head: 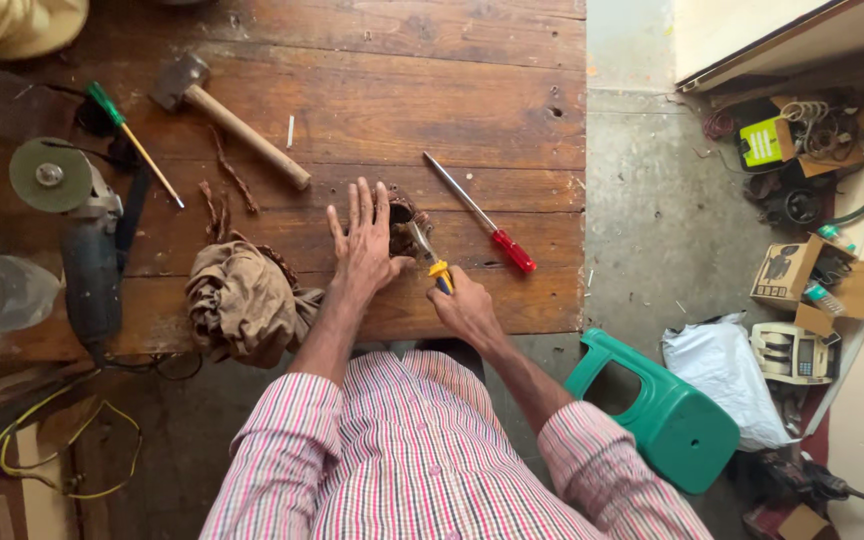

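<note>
**A:** As the bench is read from its left edge, what lies there?

**B:** An angle grinder [77, 240], a green-handled screwdriver [132, 140], a wooden-handled hammer [227, 120] and a crumpled brown rag [242, 300], all on the worn wooden bench [402, 90].

**A:** And the hands?

**B:** The left hand [362, 245] lies flat, fingers spread, pressing on a dark, rusty-looking part [407, 225]. The right hand [467, 310] is closed around yellow-handled pliers [430, 255], whose long axis runs up-left into the part. The part sits just beyond the plier tip; the left hand is nearer it.

**A:** Further right?

**B:** A red-handled screwdriver [482, 215], then a green plastic stool [662, 415] on the floor.
</note>
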The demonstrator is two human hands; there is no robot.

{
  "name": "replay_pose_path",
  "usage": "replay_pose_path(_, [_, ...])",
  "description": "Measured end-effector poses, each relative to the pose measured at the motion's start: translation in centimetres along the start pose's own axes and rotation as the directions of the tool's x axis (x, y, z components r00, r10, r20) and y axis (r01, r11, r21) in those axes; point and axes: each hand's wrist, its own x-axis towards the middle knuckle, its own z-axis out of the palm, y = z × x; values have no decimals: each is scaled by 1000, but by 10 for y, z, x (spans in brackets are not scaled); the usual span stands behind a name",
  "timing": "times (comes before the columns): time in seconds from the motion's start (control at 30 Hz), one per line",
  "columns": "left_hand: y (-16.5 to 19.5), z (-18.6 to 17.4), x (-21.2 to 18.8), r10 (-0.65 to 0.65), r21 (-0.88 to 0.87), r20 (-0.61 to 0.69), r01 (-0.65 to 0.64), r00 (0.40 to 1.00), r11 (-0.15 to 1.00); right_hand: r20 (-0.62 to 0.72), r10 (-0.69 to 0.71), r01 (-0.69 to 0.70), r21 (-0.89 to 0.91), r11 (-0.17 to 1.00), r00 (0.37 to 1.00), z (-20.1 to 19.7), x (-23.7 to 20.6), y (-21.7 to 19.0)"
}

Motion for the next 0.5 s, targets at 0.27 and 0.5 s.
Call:
replay_pose_path(0.27, [17,18,-20,114,-59,-419,-152,901,987,-150,-142,144,2,990,978,-11,-26,-4])
replay_pose_path(0.5, [24,27,-5,165,-92,-459,-231,873,969,132,-146,137,72,988,980,-25,-2,47])
